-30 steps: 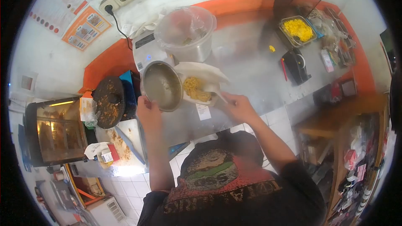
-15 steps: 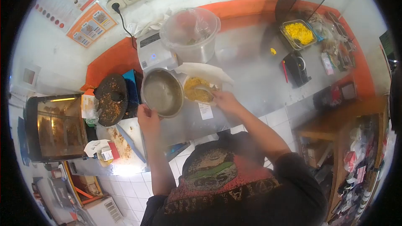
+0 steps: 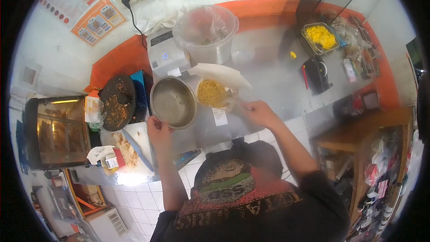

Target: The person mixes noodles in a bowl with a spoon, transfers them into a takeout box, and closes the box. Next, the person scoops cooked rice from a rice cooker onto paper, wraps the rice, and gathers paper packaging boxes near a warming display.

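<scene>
My left hand [image 3: 159, 127] pinches the near rim of a round metal bowl [image 3: 174, 101], which looks emptied but for small bits inside. Right of the bowl, an opened white paper food box [image 3: 221, 75] holds yellow noodles [image 3: 211, 92]. My right hand [image 3: 260, 113] is closed on the handle of a pale spoon [image 3: 231, 102], blurred, its head at the box's right edge. A printed paper slip [image 3: 220, 117] hangs at the near side of the box.
Behind stand a clear plastic tub [image 3: 206, 31] and a white label printer [image 3: 168, 54]. To the left are a dark stone mortar [image 3: 117, 103], a knife [image 3: 138, 149] and a glass warmer [image 3: 60, 132]. A container of yellow food [image 3: 320, 36] and a black tape dispenser [image 3: 317, 74] are at right.
My right hand has moved right and slightly down, drawing the spoon from over the noodles to the box's right edge. My left hand still grips the metal bowl.
</scene>
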Tool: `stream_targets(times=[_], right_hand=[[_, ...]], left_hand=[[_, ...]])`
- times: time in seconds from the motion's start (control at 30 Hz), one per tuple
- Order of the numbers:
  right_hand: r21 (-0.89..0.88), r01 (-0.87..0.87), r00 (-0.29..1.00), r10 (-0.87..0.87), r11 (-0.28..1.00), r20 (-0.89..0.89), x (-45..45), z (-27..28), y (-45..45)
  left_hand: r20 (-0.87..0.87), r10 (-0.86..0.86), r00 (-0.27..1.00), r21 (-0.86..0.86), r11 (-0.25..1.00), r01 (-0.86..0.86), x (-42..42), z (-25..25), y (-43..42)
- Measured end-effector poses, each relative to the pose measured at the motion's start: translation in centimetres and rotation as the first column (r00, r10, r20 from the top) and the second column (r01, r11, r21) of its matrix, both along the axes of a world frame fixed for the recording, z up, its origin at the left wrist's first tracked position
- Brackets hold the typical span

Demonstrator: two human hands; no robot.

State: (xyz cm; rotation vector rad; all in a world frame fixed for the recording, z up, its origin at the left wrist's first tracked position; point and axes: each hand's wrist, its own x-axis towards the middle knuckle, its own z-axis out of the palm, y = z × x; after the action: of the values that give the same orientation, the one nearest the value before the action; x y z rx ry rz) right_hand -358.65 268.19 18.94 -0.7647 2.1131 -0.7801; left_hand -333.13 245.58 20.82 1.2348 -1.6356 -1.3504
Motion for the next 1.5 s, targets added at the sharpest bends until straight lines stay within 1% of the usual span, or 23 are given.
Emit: stream_targets(times=[0.07, 0.1, 0.2, 0.3, 0.4, 0.5, 0.6, 0.7, 0.77, 0.8, 0.87, 0.9, 0.93, 1.0, 1.03, 1.1, 1.17, 1.23, 1.3, 1.33, 1.4, 1.47, 1.5], right_hand=[[0.031, -0.099, 0.988, 0.102, 0.995, -0.118, -0.1, -3.8, -0.3], [0.051, -0.145, 0.972, 0.152, 0.988, -0.178, -0.1, -4.0, -0.7], [0.057, -0.069, 0.97, 0.08, 0.996, -0.229, 0.7, -3.6, -0.9], [-0.069, -0.035, 0.974, 0.019, 0.997, -0.228, 0.6, -3.5, -1.4], [-0.132, -0.116, 0.948, 0.07, 0.984, -0.31, -0.5, -5.5, -3.0], [-0.197, -0.128, 0.955, 0.067, 0.972, -0.29, -1.2, -5.7, -4.9], [-0.39, -0.019, 0.981, -0.057, 0.921, -0.184, -1.0, -4.7, -4.8], [-0.292, -0.021, 0.998, 0.003, 0.956, -0.063, -2.1, -5.9, -4.6], [-0.331, 0.027, 1.0, -0.028, 0.943, 0.002, -2.6, -8.5, -4.3], [-0.355, 0.045, 0.999, -0.038, 0.934, 0.028, -3.0, -8.2, -4.6], [-0.396, 0.146, 0.983, -0.09, 0.906, 0.158, -3.2, -7.9, -4.0], [-0.407, 0.201, 0.967, -0.114, 0.891, 0.228, -2.9, -7.0, -3.8], [-0.33, 0.207, 0.936, -0.089, 0.921, 0.339, -2.6, -5.7, -3.7], [-0.177, 0.197, 0.836, -0.071, 0.964, 0.544, -2.3, -2.7, -3.5], [-0.179, 0.158, 0.804, -0.021, 0.971, 0.594, -1.6, -1.9, -3.6], [-0.188, 0.082, 0.726, 0.07, 0.979, 0.684, 1.2, -0.5, -4.5], [-0.129, -0.04, 0.654, 0.124, 0.991, 0.746, 3.9, 0.7, -5.7], [-0.11, -0.096, 0.674, 0.146, 0.989, 0.724, 6.9, 0.2, -6.8], [-0.171, -0.172, 0.665, 0.243, 0.97, 0.707, 9.0, -2.0, -8.4], [-0.197, -0.212, 0.655, 0.289, 0.957, 0.698, 9.9, -2.9, -8.8], [-0.189, -0.246, 0.681, 0.308, 0.951, 0.664, 11.8, -4.0, -8.9], [-0.191, -0.264, 0.686, 0.323, 0.946, 0.652, 12.4, -5.1, -8.5], [-0.198, -0.259, 0.675, 0.324, 0.945, 0.663, 12.8, -5.7, -8.2]], left_hand=[[-0.002, 0.013, 1.0, 0.001, 1.0, -0.013, 0.0, 0.1, 0.1], [0.001, 0.015, 1.0, 0.001, 1.0, -0.015, 0.1, -0.2, -0.1], [-0.019, 0.013, 1.0, 0.009, 1.0, -0.013, 0.4, -0.3, -0.3], [-0.011, 0.027, 1.0, 0.012, 1.0, -0.027, 1.0, -0.5, -0.4], [-0.005, 0.036, 0.999, 0.011, 0.999, -0.036, 1.5, -0.7, -0.4], [0.028, 0.019, 0.999, -0.001, 1.0, -0.019, 1.9, -1.8, -0.8], [0.033, 0.021, 0.999, 0.014, 1.0, -0.022, 2.2, -2.3, -0.8], [-0.007, 0.013, 1.0, 0.065, 0.998, -0.013, 2.3, -2.2, -0.3], [-0.041, -0.025, 0.999, 0.09, 0.996, 0.029, 2.4, -2.5, -0.3], [-0.062, -0.047, 0.997, 0.092, 0.994, 0.053, 2.3, -2.9, -0.4], [-0.111, -0.063, 0.992, 0.131, 0.988, 0.077, 2.8, -3.8, -0.2], [-0.142, -0.063, 0.988, 0.163, 0.983, 0.086, 2.7, -3.9, 0.2], [-0.175, -0.064, 0.983, 0.192, 0.976, 0.098, 2.7, -3.9, 0.4], [-0.197, -0.068, 0.978, 0.25, 0.961, 0.117, 3.4, -5.5, 0.4], [-0.209, -0.073, 0.975, 0.28, 0.951, 0.132, 3.7, -5.9, 0.6], [-0.275, -0.025, 0.961, 0.341, 0.932, 0.122, 4.2, -6.3, 1.9], [-0.319, 0.034, 0.947, 0.388, 0.917, 0.097, 5.3, -7.2, 3.1], [-0.338, 0.106, 0.935, 0.425, 0.904, 0.051, 7.3, -10.0, 4.1], [-0.211, 0.003, 0.977, 0.204, 0.978, 0.041, 10.4, -15.1, 3.9], [-0.225, 0.031, 0.974, 0.226, 0.974, 0.021, 10.6, -15.3, 4.1], [-0.25, 0.088, 0.964, 0.271, 0.962, -0.018, 11.0, -15.7, 4.6], [-0.364, 0.216, 0.906, 0.465, 0.885, -0.024, 10.5, -14.5, 4.8], [-0.404, 0.229, 0.885, 0.485, 0.875, -0.006, 10.4, -14.1, 4.8]])
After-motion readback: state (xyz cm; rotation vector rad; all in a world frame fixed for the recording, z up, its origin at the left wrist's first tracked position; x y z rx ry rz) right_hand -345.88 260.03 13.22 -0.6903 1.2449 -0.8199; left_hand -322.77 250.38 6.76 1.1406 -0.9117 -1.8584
